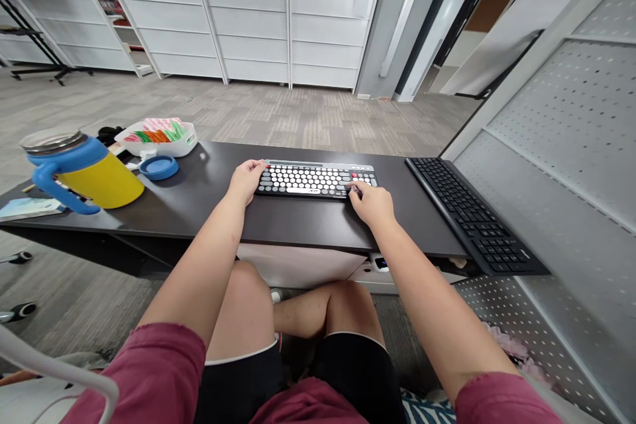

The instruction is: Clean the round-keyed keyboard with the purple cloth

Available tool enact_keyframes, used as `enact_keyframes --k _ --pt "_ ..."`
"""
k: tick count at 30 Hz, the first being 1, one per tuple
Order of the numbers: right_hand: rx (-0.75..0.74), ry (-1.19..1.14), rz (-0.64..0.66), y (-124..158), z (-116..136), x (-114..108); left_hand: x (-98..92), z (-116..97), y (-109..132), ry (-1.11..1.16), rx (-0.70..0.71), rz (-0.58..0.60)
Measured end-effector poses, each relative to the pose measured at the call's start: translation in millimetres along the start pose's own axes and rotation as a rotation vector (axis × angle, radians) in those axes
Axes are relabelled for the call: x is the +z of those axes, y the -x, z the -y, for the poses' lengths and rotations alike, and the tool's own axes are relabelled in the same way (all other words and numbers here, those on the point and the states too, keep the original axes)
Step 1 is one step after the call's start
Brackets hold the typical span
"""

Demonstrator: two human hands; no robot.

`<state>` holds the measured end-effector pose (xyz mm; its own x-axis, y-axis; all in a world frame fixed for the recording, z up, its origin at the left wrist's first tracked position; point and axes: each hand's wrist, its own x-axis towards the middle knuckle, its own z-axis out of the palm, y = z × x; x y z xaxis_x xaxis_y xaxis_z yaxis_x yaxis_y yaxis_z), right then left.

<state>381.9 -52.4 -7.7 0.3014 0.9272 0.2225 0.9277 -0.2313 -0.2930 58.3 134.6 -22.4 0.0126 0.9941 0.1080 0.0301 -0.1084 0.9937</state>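
Note:
A compact keyboard (308,180) with round white, grey and red keys lies flat on the dark desk (298,222). At its left end, my left hand (245,181) is closed on the edge, the fingertips near a red corner key. My right hand (370,202) is over the lower right part of the keys, its fingers pinched together. A small dark thing shows between those fingers; what it is cannot be made out. The keys under the right hand are partly hidden.
A black keyboard (467,218) lies at the right against a perforated panel (586,93). On the left are a yellow and blue mug (102,175), a blue lid (159,167), a white basket (186,139) of colourful items and a booklet (30,208).

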Motion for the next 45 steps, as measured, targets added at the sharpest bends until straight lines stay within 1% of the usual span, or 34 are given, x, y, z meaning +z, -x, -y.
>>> enact_keyframes --k 25,35,38,40,43,45 --pt "-0.009 -0.025 -0.039 -2 -3 5 -0.2 -2 2 0.004 -0.006 0.004" --pt "0.030 -0.218 -0.094 -1 -9 4 -0.3 0 0 0.000 -0.002 -0.004" --pt "0.038 -0.326 -0.179 0 -10 2 -0.5 2 0 0.004 0.000 -0.005" --pt "0.076 -0.393 -0.296 0 -14 -1 -0.8 3 -1 0.009 0.002 -0.004" --pt "0.186 -0.433 -0.516 -2 -29 -5 -1.7 6 -2 0.009 0.010 -0.002" --pt "0.250 -0.427 -0.604 -6 -39 -4 -2.1 7 -3 0.003 0.012 0.003"
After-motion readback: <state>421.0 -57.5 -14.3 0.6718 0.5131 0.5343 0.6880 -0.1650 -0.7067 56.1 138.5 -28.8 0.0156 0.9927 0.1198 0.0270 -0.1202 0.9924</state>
